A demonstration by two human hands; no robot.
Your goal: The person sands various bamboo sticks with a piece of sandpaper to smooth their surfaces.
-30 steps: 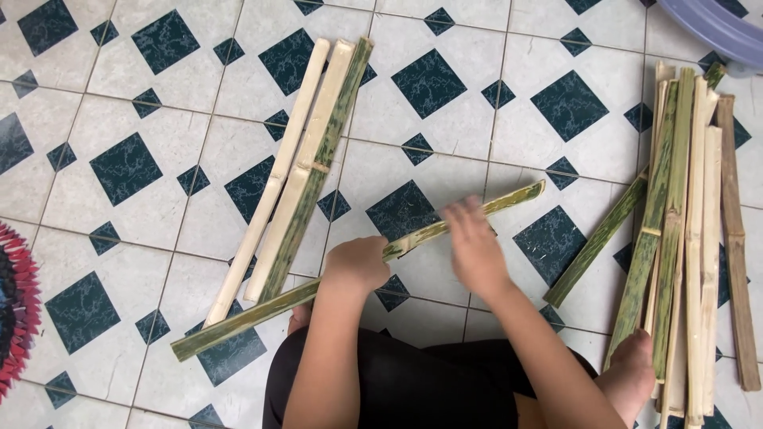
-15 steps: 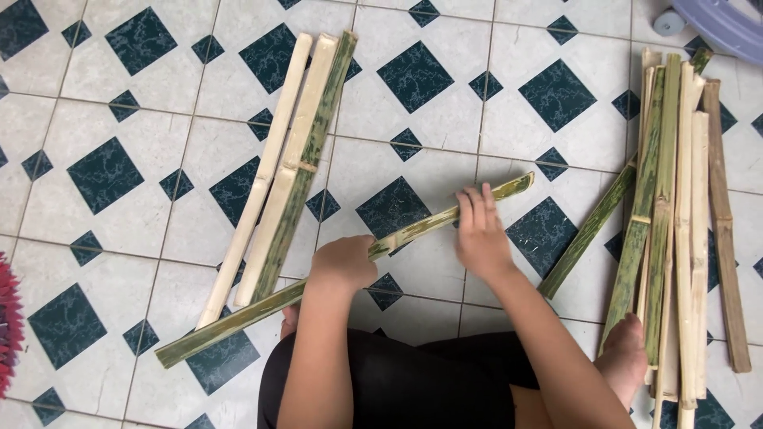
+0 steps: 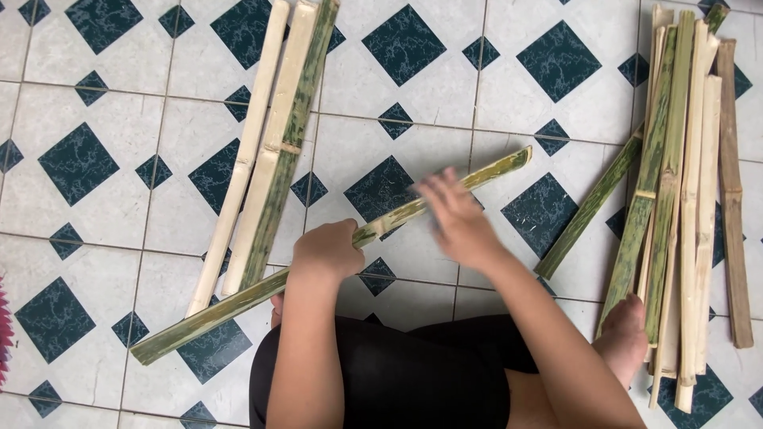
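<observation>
My left hand (image 3: 327, 252) clenches the long green bamboo strip (image 3: 238, 302); my blurred right hand (image 3: 457, 222), fingers spread, rests on it.

Home floor used as craft spot: patterned tile floor (image 3: 493, 87) w/ split bamboo strips (image 3: 683, 183) laid out.

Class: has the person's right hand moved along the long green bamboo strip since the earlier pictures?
Yes. The right hand slid down the bamboo strip toward the left hand, away from the strip's upper-right tip.
</observation>
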